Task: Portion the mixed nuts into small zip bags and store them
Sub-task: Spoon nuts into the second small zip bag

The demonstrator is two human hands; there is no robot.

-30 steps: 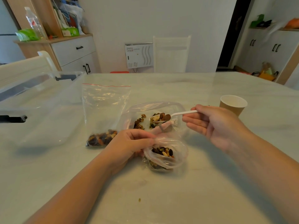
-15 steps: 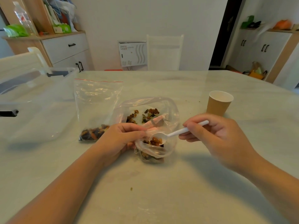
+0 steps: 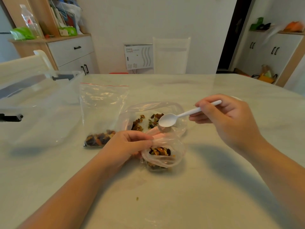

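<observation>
White spoon (image 3: 168,120), emptied, has risen above small bag (image 3: 162,157).

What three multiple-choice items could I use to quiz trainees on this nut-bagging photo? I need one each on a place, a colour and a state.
1. Where does the flat bag with the red zip line lie?
A. left of the big open bag
B. under the spoon
C. at the table's near edge

2. What colour is the spoon?
A. black
B. white
C. green

3. What is in the spoon's bowl?
A. a heap of nuts
B. liquid
C. nothing

Answers:
1 A: it lies flat at the left, beside the big bag.
2 B: the spoon in the right hand is white plastic.
3 C: its bowl shows bare, while the left hand holds the small bag of nuts open.
</observation>
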